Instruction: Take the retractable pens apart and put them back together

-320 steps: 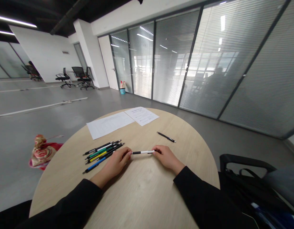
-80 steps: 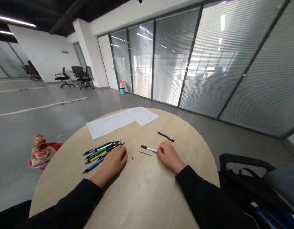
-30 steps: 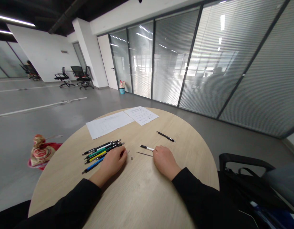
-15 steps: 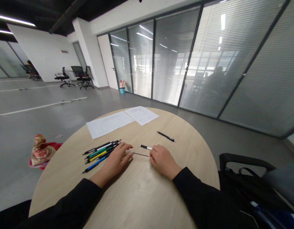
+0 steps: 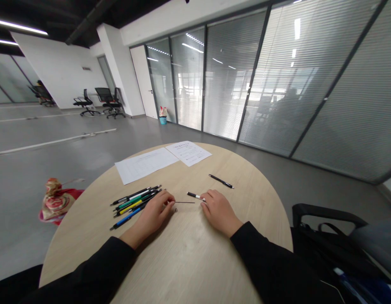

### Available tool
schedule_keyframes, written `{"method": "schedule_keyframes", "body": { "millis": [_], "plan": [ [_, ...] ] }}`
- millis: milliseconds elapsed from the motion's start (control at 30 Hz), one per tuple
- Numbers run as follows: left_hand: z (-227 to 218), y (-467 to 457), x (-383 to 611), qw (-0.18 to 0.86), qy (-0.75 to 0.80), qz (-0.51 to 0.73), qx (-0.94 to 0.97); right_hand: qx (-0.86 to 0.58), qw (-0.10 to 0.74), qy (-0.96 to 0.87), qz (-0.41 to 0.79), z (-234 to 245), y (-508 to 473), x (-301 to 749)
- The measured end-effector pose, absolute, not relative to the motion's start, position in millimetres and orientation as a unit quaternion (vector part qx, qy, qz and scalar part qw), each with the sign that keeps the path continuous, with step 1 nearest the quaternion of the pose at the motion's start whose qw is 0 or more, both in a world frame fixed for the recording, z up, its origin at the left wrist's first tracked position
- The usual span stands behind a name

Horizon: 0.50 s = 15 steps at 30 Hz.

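My left hand [image 5: 159, 207] rests low over the table, thumb and forefinger pinching one end of a thin dark rod [image 5: 185, 202], which looks like a pencil lead. The rod's other end points right toward my right hand [image 5: 218, 211]. The fingers of that hand are closed on the near end of a white pen barrel with a black tip [image 5: 193, 195]. By my left thumb lies a tiny dark piece [image 5: 176, 210], too small to name. Beside my left hand is a bundle of pens in blue [image 5: 127, 219], yellow [image 5: 129, 207], green [image 5: 132, 202] and black.
A black pen [image 5: 221, 181] lies beyond my right hand on the round wooden table [image 5: 195, 261]. Two printed sheets, one wide [image 5: 144, 164] and one smaller [image 5: 190, 154], lie at the far edge. To the right stands a black chair [image 5: 328, 213].
My left thumb and forefinger have closed on the thin rod, which now lies farther left, out of my right fingers. My right hand has shifted slightly right, still at the white barrel.
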State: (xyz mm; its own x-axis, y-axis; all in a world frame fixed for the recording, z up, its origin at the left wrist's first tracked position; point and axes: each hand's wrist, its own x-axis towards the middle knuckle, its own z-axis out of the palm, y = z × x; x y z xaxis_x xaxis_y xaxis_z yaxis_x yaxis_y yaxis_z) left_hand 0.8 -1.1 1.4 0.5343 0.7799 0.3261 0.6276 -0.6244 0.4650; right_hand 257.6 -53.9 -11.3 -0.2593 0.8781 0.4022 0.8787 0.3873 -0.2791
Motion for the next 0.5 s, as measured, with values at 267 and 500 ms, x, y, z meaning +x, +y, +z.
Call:
{"method": "schedule_keyframes", "body": {
  "millis": [267,500],
  "plan": [
    [-8.3,8.4,-6.2,0.109,0.458,0.292,0.832,-0.627,0.185,-0.757,-0.001,-23.2,-43.7,268.9],
    [-10.2,13.8,-8.3,0.110,0.499,0.319,0.798,-0.646,0.247,-0.719,0.070,-32.6,-37.7,274.6]
  ]
}}
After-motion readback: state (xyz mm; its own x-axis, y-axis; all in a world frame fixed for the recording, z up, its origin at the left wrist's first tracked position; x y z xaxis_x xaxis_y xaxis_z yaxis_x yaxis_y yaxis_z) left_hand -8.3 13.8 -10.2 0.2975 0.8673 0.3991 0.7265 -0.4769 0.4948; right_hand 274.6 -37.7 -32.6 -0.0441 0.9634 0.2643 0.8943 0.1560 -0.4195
